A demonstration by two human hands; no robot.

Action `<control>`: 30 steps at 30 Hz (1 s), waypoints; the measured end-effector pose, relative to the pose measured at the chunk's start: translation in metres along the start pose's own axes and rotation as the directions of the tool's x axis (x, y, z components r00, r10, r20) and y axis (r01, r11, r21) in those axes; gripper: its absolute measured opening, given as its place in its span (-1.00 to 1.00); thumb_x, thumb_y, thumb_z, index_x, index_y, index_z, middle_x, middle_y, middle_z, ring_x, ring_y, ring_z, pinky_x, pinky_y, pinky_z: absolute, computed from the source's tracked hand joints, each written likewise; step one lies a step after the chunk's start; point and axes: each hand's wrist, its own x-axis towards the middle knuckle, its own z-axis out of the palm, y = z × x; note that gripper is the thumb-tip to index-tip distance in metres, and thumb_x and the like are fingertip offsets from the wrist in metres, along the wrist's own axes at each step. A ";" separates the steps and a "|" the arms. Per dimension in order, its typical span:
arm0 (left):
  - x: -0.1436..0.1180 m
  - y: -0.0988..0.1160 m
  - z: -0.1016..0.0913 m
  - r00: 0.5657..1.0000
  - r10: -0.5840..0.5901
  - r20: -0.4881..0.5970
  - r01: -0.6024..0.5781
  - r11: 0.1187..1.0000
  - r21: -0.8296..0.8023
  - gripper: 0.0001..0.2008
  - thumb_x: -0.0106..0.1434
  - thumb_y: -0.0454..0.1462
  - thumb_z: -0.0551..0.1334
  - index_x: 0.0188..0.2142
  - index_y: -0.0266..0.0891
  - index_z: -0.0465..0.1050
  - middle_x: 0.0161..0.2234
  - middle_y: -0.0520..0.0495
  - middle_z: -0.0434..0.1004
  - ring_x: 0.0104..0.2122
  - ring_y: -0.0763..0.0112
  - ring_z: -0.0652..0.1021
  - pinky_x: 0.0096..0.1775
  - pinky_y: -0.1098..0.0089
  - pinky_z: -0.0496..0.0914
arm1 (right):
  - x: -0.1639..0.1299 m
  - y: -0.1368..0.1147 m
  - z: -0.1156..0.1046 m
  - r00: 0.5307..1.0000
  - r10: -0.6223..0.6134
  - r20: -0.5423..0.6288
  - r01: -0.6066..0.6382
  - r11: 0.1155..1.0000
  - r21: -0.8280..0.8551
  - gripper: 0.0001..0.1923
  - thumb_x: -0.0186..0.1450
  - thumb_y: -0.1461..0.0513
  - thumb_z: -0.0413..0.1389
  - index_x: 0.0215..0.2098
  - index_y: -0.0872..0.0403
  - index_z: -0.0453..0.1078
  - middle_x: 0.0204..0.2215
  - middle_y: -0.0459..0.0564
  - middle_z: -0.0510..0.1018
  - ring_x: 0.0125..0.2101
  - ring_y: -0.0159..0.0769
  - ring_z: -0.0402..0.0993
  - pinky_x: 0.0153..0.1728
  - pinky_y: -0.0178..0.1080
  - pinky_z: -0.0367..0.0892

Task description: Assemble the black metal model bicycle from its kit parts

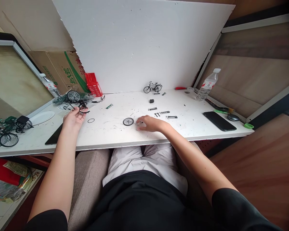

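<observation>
Hands: left hand (73,119) at ten o'clock, fingers curled onto a black model bicycle frame piece (81,105); right hand (151,123) at centre, fingertips pinched on a thin silver metal rod (140,123).
Wheel: small black spoked model wheel (128,121) lies just beside the right hand, at its nine o'clock, not touching.
Loose parts: silver brackets (164,112) at one o'clock on the white tabletop (110,128); finished black miniature bicycle (153,87) at twelve.
Step, judged: gathering pieces for wheel fitting.
Next move calls for: bringing rod and wheel hub into line, with a fine grip.
</observation>
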 end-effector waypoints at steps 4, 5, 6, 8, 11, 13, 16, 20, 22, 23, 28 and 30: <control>0.000 0.000 0.001 1.000 0.004 0.001 -0.004 1.000 0.000 -0.83 0.49 -0.51 0.18 -0.20 -0.26 0.40 -0.31 -0.06 0.73 -0.25 0.39 0.77 -0.09 0.44 0.51 | 0.000 -0.001 -0.001 1.000 0.018 0.014 -0.018 1.000 0.002 -0.53 0.52 0.09 0.24 0.35 0.02 0.48 0.30 0.20 0.58 0.27 0.06 0.52 0.21 -0.04 0.44; 0.000 0.000 0.001 1.000 0.003 0.001 -0.003 1.000 -0.002 -0.83 0.49 -0.51 0.18 -0.20 -0.26 0.40 -0.31 -0.06 0.73 -0.25 0.39 0.77 -0.09 0.43 0.51 | 0.000 -0.001 -0.001 1.000 0.021 0.017 -0.021 1.000 -0.001 -0.53 0.52 0.09 0.24 0.35 0.01 0.48 0.30 0.19 0.57 0.26 0.06 0.52 0.21 -0.05 0.44; 0.000 -0.001 0.001 1.000 0.004 0.002 -0.004 1.000 -0.004 -0.83 0.49 -0.51 0.18 -0.20 -0.26 0.40 -0.31 -0.06 0.73 -0.25 0.38 0.77 -0.09 0.43 0.50 | 0.000 -0.001 -0.001 1.000 0.023 0.020 -0.023 1.000 -0.005 -0.53 0.53 0.08 0.24 0.35 0.01 0.48 0.30 0.19 0.57 0.27 0.06 0.52 0.20 -0.05 0.44; -0.001 0.000 0.001 1.000 0.005 0.000 -0.005 1.000 -0.002 -0.83 0.48 -0.52 0.18 -0.21 -0.26 0.40 -0.31 -0.06 0.73 -0.24 0.38 0.77 -0.08 0.42 0.50 | 0.000 -0.001 -0.001 0.999 0.024 0.026 -0.024 1.000 -0.014 -0.54 0.53 0.08 0.24 0.34 0.00 0.48 0.30 0.19 0.57 0.27 0.06 0.51 0.21 -0.05 0.44; -0.001 0.000 0.000 1.000 0.007 -0.001 -0.007 1.000 0.006 -0.84 0.48 -0.51 0.19 -0.19 -0.27 0.40 -0.30 -0.05 0.72 -0.22 0.39 0.76 -0.07 0.41 0.49 | -0.001 -0.001 -0.001 0.999 0.030 0.036 -0.030 0.999 -0.019 -0.52 0.53 0.08 0.23 0.36 0.03 0.47 0.31 0.21 0.56 0.29 0.08 0.50 0.22 -0.03 0.44; -0.001 0.000 0.000 1.000 0.007 -0.003 -0.007 1.000 0.008 -0.86 0.48 -0.51 0.20 -0.18 -0.27 0.41 -0.29 -0.05 0.72 -0.21 0.39 0.76 -0.05 0.40 0.50 | -0.001 -0.001 -0.001 0.999 0.029 0.033 -0.028 0.999 -0.015 -0.51 0.53 0.08 0.23 0.37 0.03 0.46 0.31 0.21 0.56 0.30 0.09 0.48 0.23 -0.02 0.43; 0.000 0.000 0.000 1.000 0.004 -0.009 -0.004 1.000 0.003 -0.86 0.47 -0.51 0.21 -0.18 -0.27 0.41 -0.30 -0.04 0.72 -0.20 0.39 0.76 -0.04 0.40 0.50 | -0.001 -0.001 -0.001 1.000 0.016 0.012 -0.016 1.000 -0.013 -0.54 0.53 0.09 0.24 0.34 0.01 0.49 0.29 0.19 0.59 0.31 0.07 0.47 0.26 -0.03 0.41; 0.000 -0.001 0.000 1.000 -0.004 -0.008 0.004 1.000 0.000 -0.85 0.48 -0.51 0.20 -0.19 -0.27 0.41 -0.31 -0.03 0.72 -0.21 0.41 0.76 -0.05 0.41 0.50 | -0.001 -0.001 0.001 1.000 0.003 -0.010 -0.003 1.000 -0.018 -0.54 0.51 0.11 0.25 0.33 0.03 0.50 0.28 0.21 0.59 0.32 0.09 0.46 0.27 -0.01 0.41; 0.001 -0.001 0.000 1.000 -0.004 -0.009 0.004 1.000 0.000 -0.85 0.48 -0.51 0.21 -0.18 -0.27 0.42 -0.30 -0.03 0.72 -0.21 0.42 0.76 -0.05 0.42 0.50 | -0.001 -0.003 0.002 1.000 -0.011 -0.023 0.010 1.000 -0.020 -0.54 0.50 0.12 0.26 0.33 0.02 0.50 0.29 0.20 0.58 0.35 0.10 0.44 0.27 0.00 0.41; 0.001 -0.001 0.000 1.000 -0.003 -0.009 0.003 1.000 0.002 -0.86 0.48 -0.51 0.22 -0.17 -0.28 0.42 -0.30 -0.03 0.72 -0.21 0.42 0.76 -0.05 0.41 0.51 | -0.001 -0.004 0.002 0.999 -0.020 -0.027 0.019 1.000 -0.021 -0.54 0.50 0.12 0.26 0.33 0.02 0.50 0.29 0.20 0.58 0.35 0.10 0.43 0.28 0.00 0.41; 0.000 -0.001 0.000 1.000 -0.001 -0.014 0.002 1.000 0.015 -0.86 0.47 -0.51 0.22 -0.18 -0.27 0.42 -0.30 -0.03 0.72 -0.20 0.39 0.76 -0.04 0.40 0.51 | -0.006 -0.012 0.000 0.997 -0.072 -0.023 0.071 0.997 -0.021 -0.54 0.51 0.15 0.25 0.33 0.05 0.49 0.31 0.22 0.56 0.35 0.09 0.43 0.28 0.01 0.42; 0.000 -0.001 0.001 1.000 -0.002 -0.015 0.002 1.000 0.017 -0.85 0.48 -0.51 0.21 -0.18 -0.27 0.42 -0.31 -0.04 0.71 -0.21 0.40 0.76 -0.05 0.40 0.50 | -0.007 -0.014 -0.001 0.997 -0.081 -0.021 0.080 0.997 -0.018 -0.55 0.51 0.15 0.25 0.33 0.05 0.49 0.31 0.22 0.56 0.34 0.09 0.44 0.28 0.02 0.42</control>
